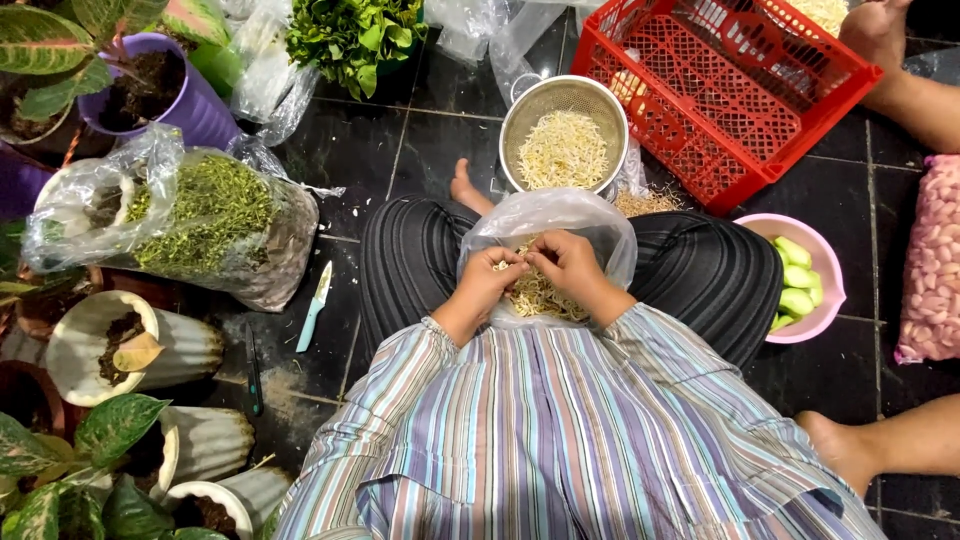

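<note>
I see both hands — left hand [490,285], right hand [568,265] — pinching bean sprouts [540,295] inside a lap-held plastic bag [560,215], containing loose strands.

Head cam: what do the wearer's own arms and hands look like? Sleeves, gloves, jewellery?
Both hands are bare: left hand, right hand, no gloves. No rings, watch or bracelets show, though the fingers are partly hidden. Both arms wear long, loose sleeves of a striped shirt, with narrow stripes in blue, lilac, green, pink and white. The sleeves end just short of the wrists, leaving those uncovered.
</note>
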